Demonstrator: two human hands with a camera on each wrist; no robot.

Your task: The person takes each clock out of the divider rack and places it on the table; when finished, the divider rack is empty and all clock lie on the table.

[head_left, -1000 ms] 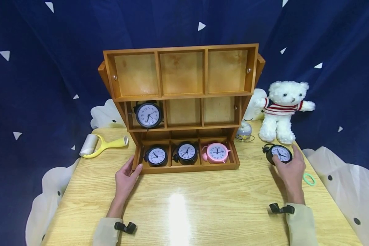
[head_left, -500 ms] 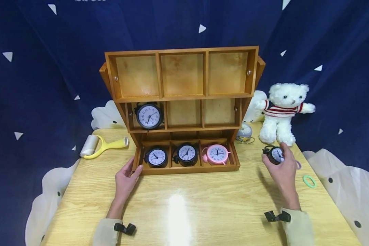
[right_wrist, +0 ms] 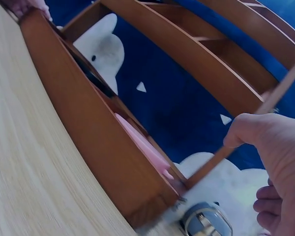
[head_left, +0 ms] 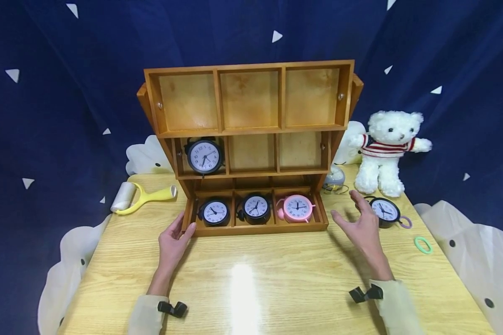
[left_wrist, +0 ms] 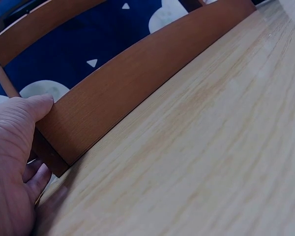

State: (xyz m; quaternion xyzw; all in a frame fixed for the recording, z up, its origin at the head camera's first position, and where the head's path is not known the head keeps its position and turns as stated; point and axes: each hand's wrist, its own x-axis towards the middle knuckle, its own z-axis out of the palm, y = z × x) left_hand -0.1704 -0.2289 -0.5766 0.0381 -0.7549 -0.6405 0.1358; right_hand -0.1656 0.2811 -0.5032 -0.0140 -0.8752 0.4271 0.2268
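Observation:
A three-tier wooden shelf [head_left: 260, 230] with compartments stands at mid-table. My left hand [head_left: 173, 242] grips its lower left corner, thumb on the front board and fingers round the side, as the left wrist view also shows. My right hand [head_left: 362, 232] is spread and holds nothing, between the shelf and a black alarm clock [head_left: 384, 211] lying on the table. In the bottom tier sit two black alarm clocks, one at left [head_left: 215, 212] and one in the middle [head_left: 255, 207], and a pink alarm clock [head_left: 297, 208] at right. Another black alarm clock [head_left: 204, 157] occupies the middle tier's left compartment.
A white teddy bear [head_left: 387, 149] stands at the back right. Before it lie a purple ring [head_left: 405, 222] and a green ring [head_left: 423, 245]. A grey-blue clock [head_left: 334, 178] is beside the shelf. At left lies a yellow-handled lint roller [head_left: 151, 195].
My right hand first held the black alarm clock at the right, then let go of it on the table and moved left towards the shelf. The left hand stayed on the shelf corner.

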